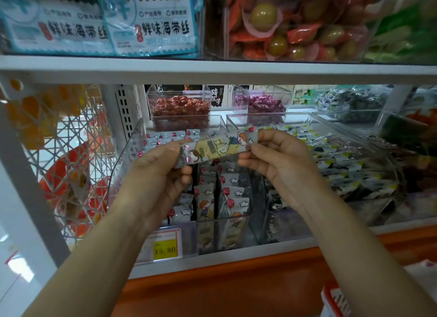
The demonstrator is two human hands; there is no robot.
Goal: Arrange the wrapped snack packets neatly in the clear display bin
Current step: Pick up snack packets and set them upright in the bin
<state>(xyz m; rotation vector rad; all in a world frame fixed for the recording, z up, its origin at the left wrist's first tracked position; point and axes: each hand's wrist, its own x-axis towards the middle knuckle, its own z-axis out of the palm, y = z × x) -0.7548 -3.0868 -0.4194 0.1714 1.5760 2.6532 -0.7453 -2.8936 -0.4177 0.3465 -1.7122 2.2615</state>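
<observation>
I see 1 long snack packet (pixel 216 148) pinched at its ends by my left hand (pixel 160 172) and right hand (pixel 279 165), above the clear display bin (pixel 132 151). Its long axis runs left-right, right end slightly higher. More packets (pixel 212 198) stand below; a price tag (pixel 164 245) reads 15.80 in front.

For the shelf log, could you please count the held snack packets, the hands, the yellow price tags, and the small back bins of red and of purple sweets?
Held snack packet: 1
Hands, left hand and right hand: 2
Yellow price tag: 1
Bin of red sweets: 1
Bin of purple sweets: 1
Total: 6
</observation>
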